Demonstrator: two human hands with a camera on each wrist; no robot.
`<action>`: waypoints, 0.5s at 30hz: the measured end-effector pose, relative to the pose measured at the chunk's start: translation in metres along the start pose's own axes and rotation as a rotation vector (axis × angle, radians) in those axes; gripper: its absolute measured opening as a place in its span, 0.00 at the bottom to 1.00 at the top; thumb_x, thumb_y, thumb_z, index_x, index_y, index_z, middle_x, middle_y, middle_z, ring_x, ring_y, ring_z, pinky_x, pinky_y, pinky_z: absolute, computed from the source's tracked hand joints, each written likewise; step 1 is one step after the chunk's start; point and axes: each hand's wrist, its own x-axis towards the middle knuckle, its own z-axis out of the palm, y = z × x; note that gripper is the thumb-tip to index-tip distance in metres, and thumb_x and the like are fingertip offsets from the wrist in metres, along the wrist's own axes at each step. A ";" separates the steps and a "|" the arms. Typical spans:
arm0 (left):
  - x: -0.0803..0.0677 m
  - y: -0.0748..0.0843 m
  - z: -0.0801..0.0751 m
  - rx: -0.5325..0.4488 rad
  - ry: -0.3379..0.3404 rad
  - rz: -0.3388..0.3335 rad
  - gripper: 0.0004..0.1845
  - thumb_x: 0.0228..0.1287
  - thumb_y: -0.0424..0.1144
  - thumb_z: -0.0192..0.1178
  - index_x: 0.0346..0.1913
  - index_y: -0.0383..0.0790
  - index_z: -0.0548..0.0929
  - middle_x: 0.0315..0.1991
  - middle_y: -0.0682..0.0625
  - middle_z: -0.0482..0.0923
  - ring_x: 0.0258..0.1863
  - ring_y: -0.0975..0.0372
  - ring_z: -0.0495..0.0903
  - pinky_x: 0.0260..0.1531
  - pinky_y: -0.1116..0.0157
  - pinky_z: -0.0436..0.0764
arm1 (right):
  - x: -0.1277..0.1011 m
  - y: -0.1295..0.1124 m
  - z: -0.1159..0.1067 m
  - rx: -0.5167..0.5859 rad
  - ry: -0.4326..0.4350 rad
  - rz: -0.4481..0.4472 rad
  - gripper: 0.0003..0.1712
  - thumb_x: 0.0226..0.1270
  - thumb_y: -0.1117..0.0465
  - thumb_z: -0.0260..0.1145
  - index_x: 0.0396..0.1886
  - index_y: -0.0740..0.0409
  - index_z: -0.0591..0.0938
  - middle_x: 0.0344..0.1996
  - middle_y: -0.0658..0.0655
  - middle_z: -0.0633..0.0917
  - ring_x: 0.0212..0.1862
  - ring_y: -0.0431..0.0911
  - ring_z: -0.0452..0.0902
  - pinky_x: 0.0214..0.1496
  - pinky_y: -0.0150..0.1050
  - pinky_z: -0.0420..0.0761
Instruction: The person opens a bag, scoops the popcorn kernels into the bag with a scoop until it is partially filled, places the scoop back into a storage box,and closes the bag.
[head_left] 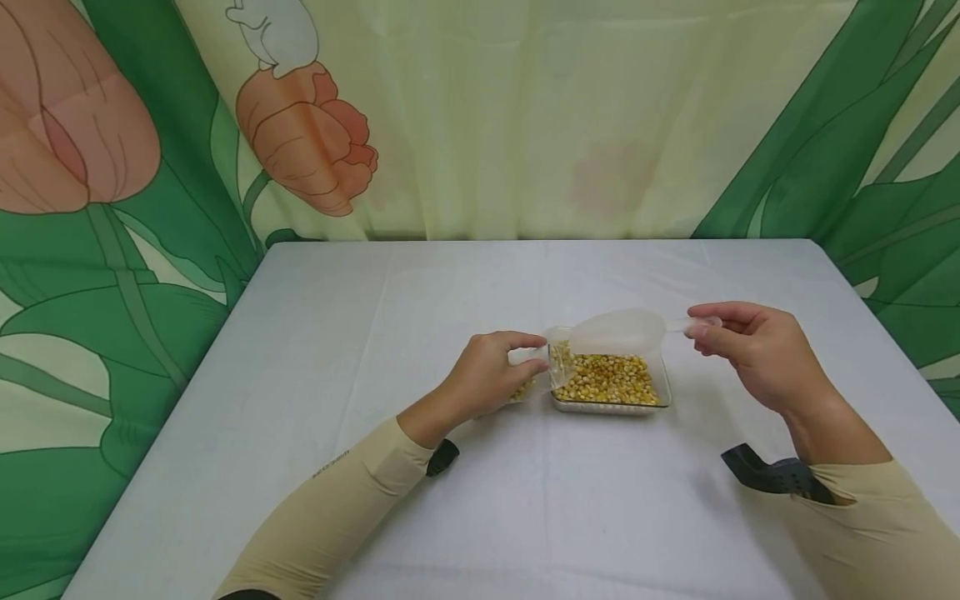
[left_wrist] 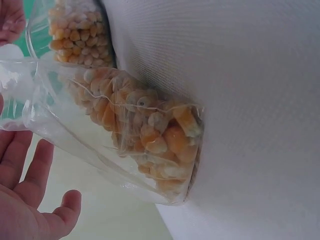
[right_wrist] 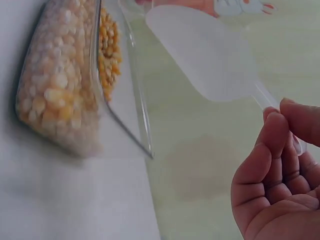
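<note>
In the head view, my right hand [head_left: 757, 346] pinches the handle of a translucent white scoop [head_left: 618, 332] between thumb and fingers. The scoop is tilted on its side over a clear rectangular container [head_left: 663, 379] of yellow corn kernels [head_left: 611, 382], its tip toward my left hand [head_left: 491, 371]. That hand holds the mouth of a clear plastic bag with thumb and index finger at the container's left side. Seen from the left wrist, the bag [left_wrist: 135, 120] bulges with kernels at its bottom and stands on the table. Whether the scoop holds kernels is hidden.
A white cloth covers the table [head_left: 450, 283]. Behind it hangs a pale curtain [head_left: 517, 117] printed with tulips and green leaves. Black straps [head_left: 776, 475] sit at the wrists over beige sleeves [head_left: 337, 508].
</note>
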 end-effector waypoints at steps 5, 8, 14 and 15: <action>0.000 0.000 0.000 0.006 -0.007 0.001 0.16 0.67 0.38 0.67 0.55 0.36 0.86 0.54 0.45 0.84 0.53 0.55 0.81 0.59 0.56 0.76 | -0.004 0.005 -0.010 -0.119 0.052 0.039 0.14 0.74 0.54 0.64 0.52 0.56 0.83 0.34 0.37 0.83 0.38 0.36 0.77 0.41 0.23 0.74; 0.000 0.001 0.000 0.017 -0.005 0.007 0.16 0.67 0.39 0.68 0.55 0.36 0.86 0.54 0.46 0.84 0.55 0.57 0.81 0.59 0.57 0.76 | -0.005 0.006 -0.014 -0.192 0.071 0.052 0.20 0.74 0.51 0.64 0.55 0.62 0.81 0.33 0.38 0.83 0.38 0.36 0.76 0.39 0.26 0.73; 0.000 0.002 -0.001 0.024 -0.004 0.015 0.16 0.67 0.39 0.68 0.55 0.36 0.86 0.53 0.46 0.84 0.58 0.56 0.80 0.60 0.58 0.76 | -0.008 0.005 -0.015 -0.246 0.108 0.010 0.20 0.74 0.54 0.64 0.54 0.66 0.82 0.31 0.40 0.82 0.35 0.34 0.76 0.33 0.26 0.73; 0.000 0.002 -0.001 0.026 -0.004 0.016 0.16 0.67 0.39 0.68 0.55 0.36 0.86 0.53 0.46 0.84 0.58 0.56 0.79 0.60 0.58 0.76 | -0.008 0.004 -0.015 -0.256 0.113 0.003 0.19 0.74 0.55 0.64 0.54 0.66 0.82 0.31 0.40 0.82 0.34 0.33 0.76 0.32 0.26 0.73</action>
